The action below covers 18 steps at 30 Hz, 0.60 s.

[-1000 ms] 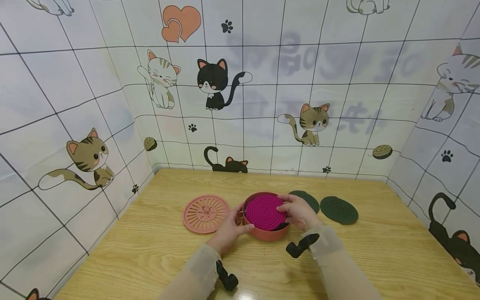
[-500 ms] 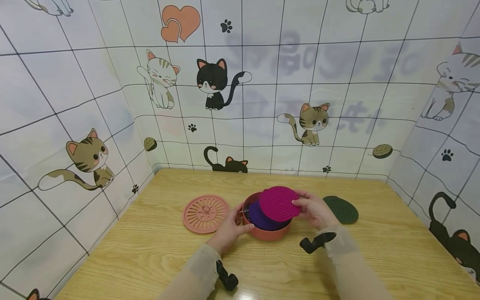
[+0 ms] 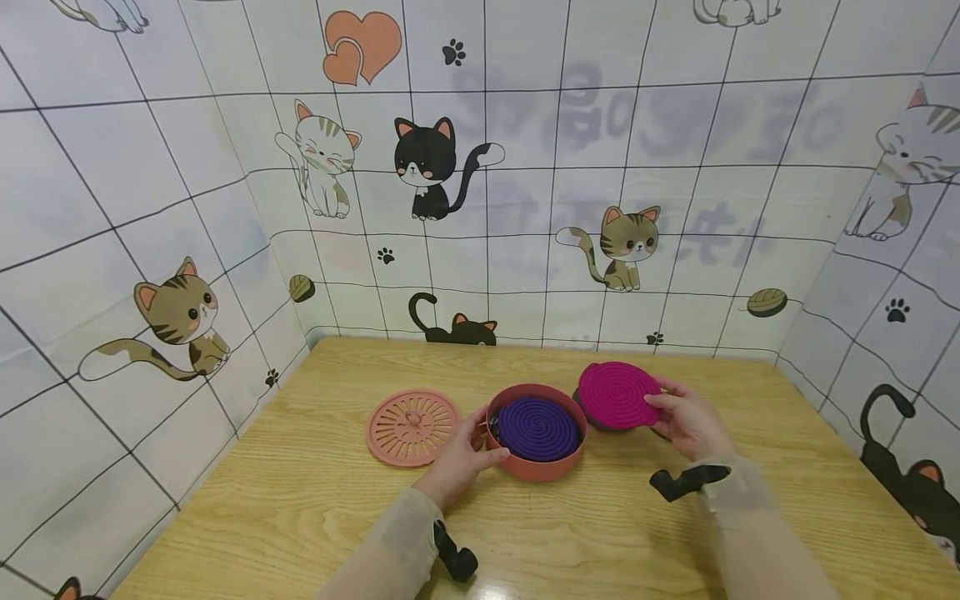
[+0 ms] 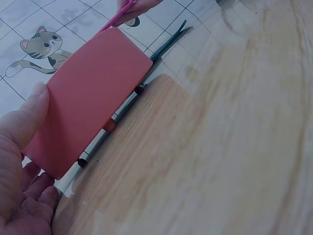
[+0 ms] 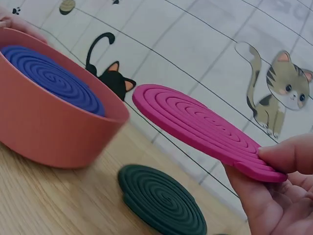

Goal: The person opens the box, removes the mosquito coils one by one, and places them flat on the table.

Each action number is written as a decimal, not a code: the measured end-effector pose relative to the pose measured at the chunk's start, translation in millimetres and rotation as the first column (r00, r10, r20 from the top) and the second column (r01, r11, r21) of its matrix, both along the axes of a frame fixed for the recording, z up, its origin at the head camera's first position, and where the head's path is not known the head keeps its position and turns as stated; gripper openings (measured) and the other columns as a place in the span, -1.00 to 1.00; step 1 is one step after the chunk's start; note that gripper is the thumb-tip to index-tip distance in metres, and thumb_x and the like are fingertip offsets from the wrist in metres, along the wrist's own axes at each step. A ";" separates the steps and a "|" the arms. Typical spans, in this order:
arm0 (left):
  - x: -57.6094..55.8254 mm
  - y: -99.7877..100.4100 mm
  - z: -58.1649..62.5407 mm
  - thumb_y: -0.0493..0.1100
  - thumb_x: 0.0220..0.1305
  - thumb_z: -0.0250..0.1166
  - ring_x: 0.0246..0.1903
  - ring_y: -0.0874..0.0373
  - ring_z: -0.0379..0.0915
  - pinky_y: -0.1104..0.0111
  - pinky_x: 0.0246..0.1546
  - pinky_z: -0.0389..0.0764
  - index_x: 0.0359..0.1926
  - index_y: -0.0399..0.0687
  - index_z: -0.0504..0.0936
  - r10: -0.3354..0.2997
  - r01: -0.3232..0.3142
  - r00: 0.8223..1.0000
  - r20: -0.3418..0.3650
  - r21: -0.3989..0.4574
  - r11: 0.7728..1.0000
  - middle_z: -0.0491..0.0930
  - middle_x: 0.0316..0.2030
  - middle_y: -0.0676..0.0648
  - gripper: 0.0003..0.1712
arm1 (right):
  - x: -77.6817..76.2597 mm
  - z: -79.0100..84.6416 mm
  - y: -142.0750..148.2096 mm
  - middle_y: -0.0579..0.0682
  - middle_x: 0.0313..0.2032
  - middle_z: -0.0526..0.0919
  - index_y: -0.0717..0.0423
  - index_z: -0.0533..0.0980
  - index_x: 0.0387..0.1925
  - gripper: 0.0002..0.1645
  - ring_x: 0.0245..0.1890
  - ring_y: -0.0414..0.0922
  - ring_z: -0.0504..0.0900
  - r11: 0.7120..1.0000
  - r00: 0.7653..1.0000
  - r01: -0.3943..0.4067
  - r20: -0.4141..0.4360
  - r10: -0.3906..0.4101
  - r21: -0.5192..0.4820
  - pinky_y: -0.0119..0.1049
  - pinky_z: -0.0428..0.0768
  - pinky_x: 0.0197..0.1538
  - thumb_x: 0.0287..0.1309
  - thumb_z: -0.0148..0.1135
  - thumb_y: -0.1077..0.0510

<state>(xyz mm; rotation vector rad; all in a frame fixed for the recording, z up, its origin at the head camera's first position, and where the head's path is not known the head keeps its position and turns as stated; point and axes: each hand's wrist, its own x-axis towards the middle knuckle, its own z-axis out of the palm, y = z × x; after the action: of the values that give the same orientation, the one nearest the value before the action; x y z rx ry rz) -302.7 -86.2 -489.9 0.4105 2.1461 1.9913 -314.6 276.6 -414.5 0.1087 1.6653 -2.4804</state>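
My right hand (image 3: 690,417) pinches a magenta spiral coaster (image 3: 619,395) by its right edge, thumb on top. In the right wrist view this coaster is held tilted above a dark green spiral coaster (image 5: 161,198) lying on the table. My left hand (image 3: 465,454) holds the left side of a coral round container (image 3: 536,471), thumb against its near wall and fingers at its side. Inside the container a purple-blue spiral coaster (image 3: 538,428) lies on top. What is beneath it is hidden. Small feet show under the container in the left wrist view.
A pink slotted disc (image 3: 412,427) with a small raised middle lies left of the container on the wooden table (image 3: 315,500). Tile-patterned sheeting with cat drawings (image 3: 525,250) stands behind the table and on both sides.
My right hand has lifted the magenta coaster out of the container and carried it right, over the green coaster. The purple-blue coaster is now uncovered. My left hand has stayed on the container.
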 end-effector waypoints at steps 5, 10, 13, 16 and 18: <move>-0.2 0.2 -0.8 -0.12 0.12 0.45 0.39 -0.07 0.07 0.05 0.36 0.14 0.48 -0.02 0.07 -0.001 0.001 1.000 -0.006 0.005 1.000 0.22 0.37 -0.15 0.00 | 2.8 -3.8 23.2 -0.13 -0.34 0.67 -0.04 0.52 -0.21 -0.69 -0.36 -0.24 0.65 0.989 0.997 0.076 0.036 -0.072 -0.126 -0.38 0.67 -0.27 0.30 0.04 0.43; 0.4 0.4 -1.0 -0.11 0.12 0.45 0.39 -0.07 0.07 0.06 0.35 0.17 0.48 -0.02 0.07 -0.002 0.002 1.000 -0.001 0.009 1.000 0.21 0.38 -0.14 0.01 | 5.5 -10.5 41.7 -0.12 -0.37 0.67 -0.06 0.40 -0.01 -0.58 -0.33 -0.24 0.66 0.961 0.983 0.172 0.107 -0.152 -0.215 -0.34 0.68 -0.23 0.26 0.04 0.47; 1.0 0.6 -0.5 -0.10 0.12 0.45 0.39 -0.08 0.06 0.05 0.35 0.17 0.48 -0.02 0.06 0.000 0.000 1.000 0.001 0.005 1.000 0.21 0.38 -0.15 0.01 | 6.5 -14.8 51.5 -0.13 -0.38 0.66 -0.18 0.21 0.31 -0.25 -0.31 -0.25 0.65 0.928 0.963 0.248 0.172 -0.206 -0.279 -0.33 0.67 -0.17 0.23 0.08 0.49; 1.6 1.1 0.3 -0.10 0.12 0.45 0.39 -0.07 0.06 0.06 0.36 0.15 0.48 -0.01 0.07 0.006 -0.006 1.000 0.003 -0.001 1.000 0.21 0.38 -0.14 0.01 | 6.4 -18.7 61.2 -0.15 -0.39 0.63 -0.27 -0.02 0.48 0.01 -0.30 -0.24 0.64 0.875 0.932 0.342 0.238 -0.271 -0.342 -0.33 0.66 -0.13 0.19 0.10 0.52; 2.0 1.3 1.1 -0.10 0.12 0.45 0.39 -0.07 0.07 0.05 0.36 0.13 0.48 -0.02 0.07 0.008 -0.008 1.000 -0.001 -0.002 1.000 0.22 0.37 -0.14 0.01 | 5.9 -20.9 67.1 -0.16 -0.41 0.62 -0.29 -0.08 0.50 0.09 -0.32 -0.23 0.65 0.830 0.901 0.419 0.281 -0.330 -0.369 -0.30 0.67 -0.16 0.16 0.12 0.54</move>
<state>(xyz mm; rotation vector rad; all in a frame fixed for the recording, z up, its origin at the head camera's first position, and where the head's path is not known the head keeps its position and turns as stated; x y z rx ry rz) -300.8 -84.8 -488.8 0.4032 2.1540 1.9936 -308.6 343.8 -435.4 0.6796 1.0701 -2.9298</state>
